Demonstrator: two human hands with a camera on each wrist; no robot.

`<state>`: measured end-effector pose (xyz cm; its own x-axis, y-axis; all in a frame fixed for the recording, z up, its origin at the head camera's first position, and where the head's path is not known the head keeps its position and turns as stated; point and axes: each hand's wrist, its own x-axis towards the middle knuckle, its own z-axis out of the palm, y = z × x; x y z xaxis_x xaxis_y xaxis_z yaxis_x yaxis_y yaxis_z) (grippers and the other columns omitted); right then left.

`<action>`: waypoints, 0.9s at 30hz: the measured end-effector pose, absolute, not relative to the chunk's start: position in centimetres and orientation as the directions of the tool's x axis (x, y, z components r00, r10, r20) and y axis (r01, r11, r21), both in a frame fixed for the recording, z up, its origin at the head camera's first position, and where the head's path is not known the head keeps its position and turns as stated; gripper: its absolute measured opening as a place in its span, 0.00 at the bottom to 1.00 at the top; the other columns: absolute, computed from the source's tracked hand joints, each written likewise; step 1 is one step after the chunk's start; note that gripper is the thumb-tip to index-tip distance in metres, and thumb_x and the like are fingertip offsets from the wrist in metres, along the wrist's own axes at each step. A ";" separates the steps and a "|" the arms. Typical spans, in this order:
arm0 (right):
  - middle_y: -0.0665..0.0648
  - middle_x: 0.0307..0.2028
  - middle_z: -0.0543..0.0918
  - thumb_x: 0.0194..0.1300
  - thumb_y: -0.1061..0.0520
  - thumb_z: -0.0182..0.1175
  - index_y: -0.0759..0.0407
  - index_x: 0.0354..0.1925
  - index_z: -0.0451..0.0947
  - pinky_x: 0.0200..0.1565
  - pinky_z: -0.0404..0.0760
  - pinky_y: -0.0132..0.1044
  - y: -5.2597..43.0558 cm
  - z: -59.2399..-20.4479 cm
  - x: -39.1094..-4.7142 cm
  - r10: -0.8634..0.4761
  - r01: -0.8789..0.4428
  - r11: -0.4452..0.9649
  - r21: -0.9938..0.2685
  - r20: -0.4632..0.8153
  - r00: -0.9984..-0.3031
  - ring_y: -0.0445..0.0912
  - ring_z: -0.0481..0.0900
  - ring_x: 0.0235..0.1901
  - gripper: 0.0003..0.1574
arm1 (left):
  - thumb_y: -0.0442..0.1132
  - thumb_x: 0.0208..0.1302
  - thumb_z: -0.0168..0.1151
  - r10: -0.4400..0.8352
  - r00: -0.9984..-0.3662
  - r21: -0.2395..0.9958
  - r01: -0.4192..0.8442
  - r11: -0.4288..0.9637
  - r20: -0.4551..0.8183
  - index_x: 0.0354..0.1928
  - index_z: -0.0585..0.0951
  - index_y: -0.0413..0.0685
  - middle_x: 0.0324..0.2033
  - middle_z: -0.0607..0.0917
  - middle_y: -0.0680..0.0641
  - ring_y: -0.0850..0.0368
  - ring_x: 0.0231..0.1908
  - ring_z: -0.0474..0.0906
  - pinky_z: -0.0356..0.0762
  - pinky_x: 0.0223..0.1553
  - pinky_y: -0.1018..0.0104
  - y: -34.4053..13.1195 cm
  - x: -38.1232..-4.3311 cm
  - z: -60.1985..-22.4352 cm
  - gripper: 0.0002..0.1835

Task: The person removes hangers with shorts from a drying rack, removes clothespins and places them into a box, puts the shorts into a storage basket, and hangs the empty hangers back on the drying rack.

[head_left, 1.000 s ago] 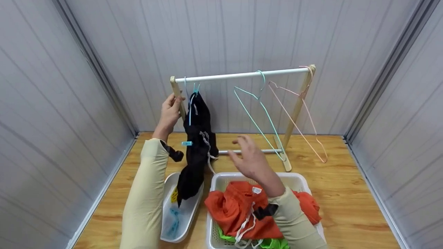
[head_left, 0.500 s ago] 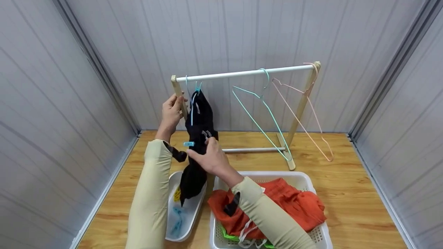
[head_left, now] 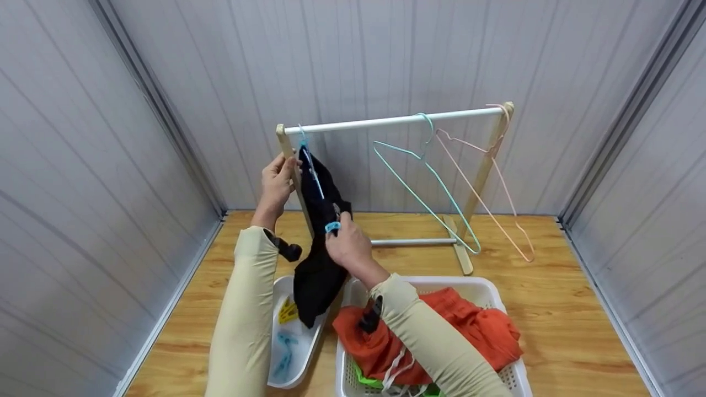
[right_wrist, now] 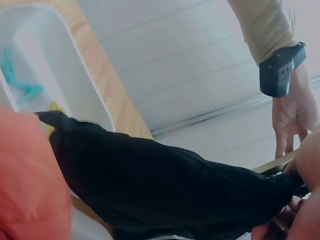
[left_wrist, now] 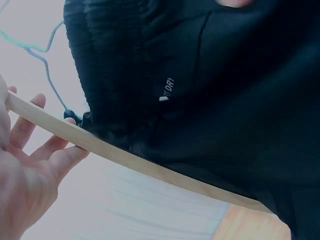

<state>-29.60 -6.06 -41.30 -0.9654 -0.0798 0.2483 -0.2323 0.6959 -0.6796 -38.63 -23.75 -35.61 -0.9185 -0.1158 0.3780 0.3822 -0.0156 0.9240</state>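
Note:
Black shorts (head_left: 320, 278) with an elastic waistband hang on a light-blue hanger (head_left: 314, 173) at the left end of the rack's white bar (head_left: 358, 123). One blue clothespin (head_left: 303, 142) sits at their upper far end, another blue clothespin (head_left: 332, 226) at the near end. My right hand (head_left: 351, 245) grips the shorts beside that near clothespin; its fingertips are partly hidden. With my left hand (head_left: 277, 182) I hold the rack's left wooden post (left_wrist: 135, 162), thumb and fingers on either side of it. Small light lettering shows on the cloth in the left wrist view.
A green hanger (head_left: 405, 193) and a pink hanger (head_left: 507, 198) hang farther right. Below stands a white basket (head_left: 488, 286) with orange clothing (head_left: 469, 325) and something bright green. Left of it, a white tray (head_left: 309, 361) holds a yellow clothespin (head_left: 287, 310) and blue clothespins (head_left: 284, 353).
My right hand has come left from above the basket and taken hold of the shorts. The hanger's near end has swung right with them. My left hand stays on the post.

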 end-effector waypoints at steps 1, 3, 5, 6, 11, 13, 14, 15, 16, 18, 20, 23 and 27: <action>0.58 0.31 0.80 0.65 0.52 0.58 0.58 0.43 0.69 0.33 0.77 0.46 -6.0 -41.3 -29.7 -0.078 -0.243 0.699 -0.672 0.266 -0.961 0.54 0.81 0.33 0.13 | 0.52 0.70 0.51 -0.121 -0.917 0.923 0.384 -0.013 0.380 0.54 0.75 0.31 0.50 0.75 0.38 0.41 0.52 0.72 0.72 0.52 0.44 -23.7 -38.7 -35.6 0.27; 0.58 0.28 0.79 0.67 0.50 0.58 0.58 0.40 0.71 0.31 0.76 0.45 -5.8 -41.2 -29.8 -0.080 -0.268 0.696 -0.666 0.298 -0.951 0.54 0.80 0.31 0.13 | 0.52 0.70 0.52 -0.127 -0.918 0.924 0.382 -0.020 0.377 0.54 0.75 0.30 0.49 0.76 0.39 0.43 0.51 0.73 0.73 0.51 0.45 -23.7 -38.8 -35.7 0.28; 0.57 0.24 0.78 0.68 0.47 0.59 0.58 0.35 0.73 0.30 0.76 0.45 -5.6 -41.1 -29.9 -0.073 -0.293 0.687 -0.665 0.338 -0.938 0.54 0.80 0.29 0.16 | 0.51 0.70 0.52 -0.128 -0.919 0.924 0.380 -0.027 0.374 0.54 0.74 0.29 0.49 0.76 0.40 0.42 0.50 0.74 0.74 0.50 0.46 -23.7 -38.9 -35.8 0.28; 0.56 0.23 0.77 0.68 0.45 0.58 0.59 0.33 0.73 0.29 0.75 0.44 -5.5 -41.0 -29.9 -0.069 -0.299 0.676 -0.673 0.347 -0.935 0.53 0.79 0.27 0.18 | 0.51 0.70 0.52 -0.130 -0.919 0.925 0.379 -0.026 0.373 0.53 0.74 0.29 0.48 0.76 0.39 0.42 0.50 0.74 0.74 0.50 0.46 -23.8 -38.9 -35.8 0.28; 0.53 0.18 0.68 0.69 0.41 0.57 0.58 0.21 0.67 0.25 0.71 0.41 -4.3 -39.9 -29.6 -0.030 -0.282 0.638 -0.716 0.343 -0.939 0.48 0.72 0.21 0.28 | 0.50 0.71 0.51 -0.124 -0.914 0.920 0.392 -0.028 0.386 0.52 0.75 0.28 0.51 0.75 0.34 0.40 0.50 0.72 0.73 0.50 0.44 -24.0 -38.8 -35.9 0.27; 0.52 0.18 0.66 0.69 0.40 0.57 0.58 0.21 0.67 0.23 0.69 0.39 -3.6 -39.4 -29.4 -0.019 -0.267 0.639 -0.721 0.332 -0.943 0.47 0.70 0.20 0.28 | 0.49 0.72 0.51 -0.116 -0.916 0.920 0.390 -0.036 0.384 0.55 0.75 0.31 0.53 0.74 0.31 0.39 0.51 0.72 0.71 0.52 0.41 -23.9 -38.4 -35.7 0.25; 0.52 0.18 0.65 0.69 0.40 0.57 0.58 0.21 0.67 0.23 0.68 0.38 -3.2 -39.1 -29.3 -0.017 -0.265 0.642 -0.720 0.332 -0.943 0.47 0.70 0.20 0.28 | 0.48 0.73 0.51 -0.112 -0.919 0.923 0.384 -0.036 0.378 0.56 0.76 0.33 0.53 0.74 0.31 0.39 0.51 0.72 0.70 0.53 0.40 -23.9 -38.1 -35.5 0.24; 0.52 0.18 0.65 0.69 0.40 0.57 0.58 0.22 0.68 0.23 0.68 0.38 -2.8 -38.9 -29.2 -0.014 -0.263 0.644 -0.718 0.333 -0.943 0.46 0.69 0.20 0.28 | 0.47 0.73 0.50 -0.110 -0.922 0.926 0.377 -0.034 0.371 0.57 0.76 0.34 0.53 0.74 0.32 0.40 0.51 0.73 0.70 0.54 0.40 -23.8 -38.0 -35.4 0.23; 0.52 0.18 0.64 0.69 0.40 0.56 0.58 0.22 0.68 0.23 0.67 0.37 -2.4 -38.6 -29.1 -0.012 -0.259 0.646 -0.718 0.330 -0.944 0.46 0.69 0.20 0.28 | 0.46 0.74 0.50 -0.109 -0.923 0.927 0.373 -0.036 0.368 0.57 0.76 0.35 0.54 0.74 0.33 0.40 0.52 0.73 0.69 0.54 0.39 -23.9 -38.0 -35.2 0.22; 0.52 0.18 0.65 0.69 0.40 0.56 0.59 0.22 0.69 0.22 0.67 0.38 -1.8 -38.2 -28.7 -0.008 -0.265 0.651 -0.711 0.342 -0.940 0.47 0.71 0.20 0.28 | 0.44 0.74 0.50 -0.108 -0.926 0.928 0.369 -0.043 0.363 0.56 0.78 0.39 0.55 0.75 0.35 0.42 0.53 0.73 0.68 0.55 0.39 -23.9 -38.1 -35.1 0.19; 0.53 0.17 0.67 0.69 0.41 0.57 0.59 0.22 0.69 0.23 0.69 0.40 -1.1 -37.8 -28.4 -0.005 -0.277 0.677 -0.682 0.372 -0.928 0.49 0.73 0.20 0.28 | 0.45 0.74 0.50 -0.111 -0.922 0.925 0.377 -0.044 0.371 0.51 0.80 0.40 0.56 0.75 0.39 0.43 0.53 0.73 0.69 0.55 0.40 -24.0 -38.5 -35.1 0.17; 0.56 0.17 0.72 0.68 0.42 0.58 0.59 0.22 0.70 0.23 0.73 0.44 -0.1 -37.3 -27.8 -0.001 -0.293 0.738 -0.608 0.433 -0.901 0.53 0.77 0.22 0.26 | 0.48 0.72 0.51 -0.115 -0.911 0.915 0.402 -0.039 0.395 0.46 0.81 0.44 0.56 0.75 0.40 0.44 0.53 0.73 0.69 0.55 0.41 -24.1 -39.2 -35.5 0.17; 0.57 0.17 0.72 0.68 0.44 0.59 0.60 0.25 0.70 0.22 0.73 0.45 1.4 -36.8 -26.9 -0.014 -0.305 0.797 -0.521 0.490 -0.872 0.54 0.77 0.21 0.24 | 0.51 0.71 0.52 -0.128 -0.908 0.915 0.403 -0.009 0.399 0.49 0.80 0.43 0.55 0.75 0.40 0.45 0.53 0.74 0.71 0.54 0.42 -24.1 -39.2 -35.7 0.19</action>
